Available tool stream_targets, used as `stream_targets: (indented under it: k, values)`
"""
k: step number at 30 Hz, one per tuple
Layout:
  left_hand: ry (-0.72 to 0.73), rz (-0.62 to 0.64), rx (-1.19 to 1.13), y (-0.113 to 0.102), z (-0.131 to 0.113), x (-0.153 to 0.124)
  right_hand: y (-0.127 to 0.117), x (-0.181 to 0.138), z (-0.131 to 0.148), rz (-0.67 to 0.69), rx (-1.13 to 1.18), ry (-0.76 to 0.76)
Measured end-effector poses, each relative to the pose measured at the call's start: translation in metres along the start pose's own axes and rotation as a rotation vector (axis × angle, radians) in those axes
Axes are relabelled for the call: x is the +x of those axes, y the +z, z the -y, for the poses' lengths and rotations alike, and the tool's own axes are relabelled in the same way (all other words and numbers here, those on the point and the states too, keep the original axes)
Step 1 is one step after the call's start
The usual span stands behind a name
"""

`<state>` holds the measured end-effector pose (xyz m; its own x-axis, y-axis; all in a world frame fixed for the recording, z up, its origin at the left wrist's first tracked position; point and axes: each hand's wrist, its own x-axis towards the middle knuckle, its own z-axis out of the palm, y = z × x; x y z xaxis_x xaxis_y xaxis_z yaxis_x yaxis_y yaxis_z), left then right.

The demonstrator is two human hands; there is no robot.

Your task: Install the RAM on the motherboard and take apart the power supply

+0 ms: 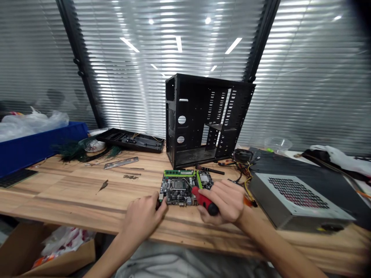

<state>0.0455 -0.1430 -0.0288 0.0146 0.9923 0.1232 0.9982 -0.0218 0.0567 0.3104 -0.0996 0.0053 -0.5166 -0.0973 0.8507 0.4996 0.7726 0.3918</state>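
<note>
A motherboard (174, 195) lies flat on the wooden table in front of me, with a bare processor socket area (179, 184) and a green memory stick (176, 172) along its far edge. At its near left corner, my left hand (145, 214) grips the board's edge between thumb and fingers. My right hand (224, 200) is closed around a screwdriver (204, 199) with a red and black handle. The shaft points left and away from me, over the board beside the processor; I cannot tell whether its tip touches anything.
Behind the board stands an open black computer case (199, 119). A power supply (298, 200) with cables (246, 173) is at right. A brush (213, 170), metal I/O plate (121, 163) and black front panel (130, 141) lie around. Left is a blue bin (43, 141); below, a cardboard box (72, 258).
</note>
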Motion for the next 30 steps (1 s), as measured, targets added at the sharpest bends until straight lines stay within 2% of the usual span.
stream_targets:
  k: [8,14,20,23,30]
  values:
    - [0.006,-0.025,-0.003,0.002,0.001,0.000,-0.009,0.003,-0.011,-0.055,-0.026,0.099]
    - [0.011,-0.030,-0.013,0.004,0.002,0.000,-0.009,0.003,-0.009,-0.051,0.029,0.020]
    - [0.020,-0.032,-0.019,0.005,0.002,0.002,-0.014,0.001,-0.004,0.084,0.059,-0.068]
    - [0.013,-0.028,-0.020,0.004,0.002,0.002,-0.017,0.002,-0.002,0.090,0.066,-0.109]
    - [0.012,-0.017,-0.027,0.003,0.001,0.001,-0.017,0.001,-0.002,0.093,0.066,-0.079]
